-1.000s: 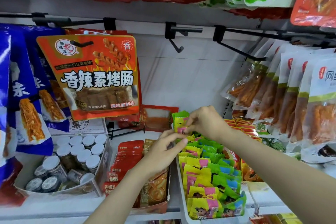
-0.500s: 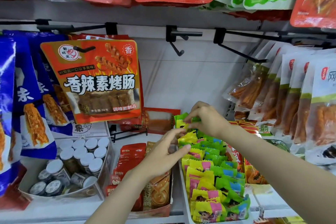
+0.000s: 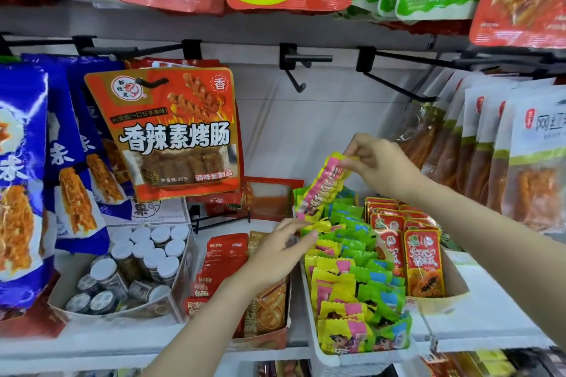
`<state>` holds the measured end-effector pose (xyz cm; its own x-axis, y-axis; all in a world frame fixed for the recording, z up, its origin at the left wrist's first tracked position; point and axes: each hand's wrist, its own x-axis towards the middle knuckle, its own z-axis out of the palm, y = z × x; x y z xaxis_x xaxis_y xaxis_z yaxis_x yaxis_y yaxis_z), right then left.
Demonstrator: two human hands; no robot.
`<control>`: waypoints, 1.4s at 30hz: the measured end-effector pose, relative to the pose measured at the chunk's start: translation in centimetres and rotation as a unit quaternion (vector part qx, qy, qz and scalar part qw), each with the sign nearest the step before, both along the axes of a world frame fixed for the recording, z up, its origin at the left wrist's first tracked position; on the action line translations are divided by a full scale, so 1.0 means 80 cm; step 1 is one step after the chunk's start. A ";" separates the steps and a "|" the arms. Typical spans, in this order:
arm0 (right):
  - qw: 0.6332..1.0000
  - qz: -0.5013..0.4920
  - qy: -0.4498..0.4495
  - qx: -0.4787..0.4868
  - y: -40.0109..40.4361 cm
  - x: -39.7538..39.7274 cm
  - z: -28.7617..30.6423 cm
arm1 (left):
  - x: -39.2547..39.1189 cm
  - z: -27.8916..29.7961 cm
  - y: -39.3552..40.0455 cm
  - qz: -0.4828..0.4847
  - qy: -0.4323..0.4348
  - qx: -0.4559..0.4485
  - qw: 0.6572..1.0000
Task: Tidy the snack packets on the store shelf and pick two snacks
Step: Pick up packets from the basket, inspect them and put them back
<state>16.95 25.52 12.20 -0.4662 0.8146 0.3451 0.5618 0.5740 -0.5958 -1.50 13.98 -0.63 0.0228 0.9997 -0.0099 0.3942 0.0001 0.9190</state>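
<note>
Yellow-and-pink snack packet (image 3: 321, 190) hangs tilted above the white tray's (image 3: 329, 356) far end, its top edge pinched by the right hand (image 3: 379, 162). The left hand (image 3: 275, 257) rests relaxed, fingers (image 3: 306, 236) touching the packed packets (image 3: 355, 285); open shelf backing lies above.

white back panel (image 3: 306, 138) of a store display, evenly and brightly lit. a pale horizontal rail (image 3: 245, 30) crosses above it, carrying black metal peg hooks (image 3: 298, 66) that project forward. below, a white shelf board (image 3: 496, 312) runs across the frame's width.
</note>
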 end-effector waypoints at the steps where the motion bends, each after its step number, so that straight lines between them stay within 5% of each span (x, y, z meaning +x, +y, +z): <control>1: 0.999 0.005 0.035 -0.014 -0.006 0.005 0.011 | 0.003 0.004 0.000 0.013 -0.014 -0.012 1.000; 5: 0.985 -0.004 0.164 -0.052 -0.032 0.022 0.040 | 0.011 0.028 -0.012 0.063 -0.102 -0.047 0.992; 10: 0.959 0.005 0.259 -0.110 -0.069 0.038 0.056 | 0.026 0.054 -0.042 0.066 -0.188 0.057 0.978; 15: 0.954 0.008 0.256 -0.157 -0.094 0.050 0.066 | 0.041 0.074 -0.075 0.105 -0.238 0.121 0.958; 22: 0.958 -0.008 0.229 -0.173 -0.108 0.066 0.071 | 0.060 0.070 -0.110 0.128 -0.335 0.100 0.928; 30: 0.950 -0.033 0.233 -0.205 -0.112 0.072 0.066 | 0.063 0.069 -0.115 0.088 -0.503 0.049 0.858; 34: 0.944 -0.004 0.255 -0.210 -0.111 0.072 0.064 | 0.055 0.076 -0.117 0.003 -0.666 -0.086 0.741; 36: 0.937 0.023 0.277 -0.211 -0.111 0.070 0.060 | 0.050 0.082 -0.115 -0.024 -0.691 -0.122 0.712; 39: 0.922 0.053 0.319 -0.214 -0.108 0.065 0.052 | 0.049 0.086 -0.112 -0.043 -0.661 -0.130 0.738; 42: 0.908 0.067 0.314 -0.269 -0.102 0.064 0.046 | 0.051 0.085 -0.104 0.023 -0.505 -0.045 0.862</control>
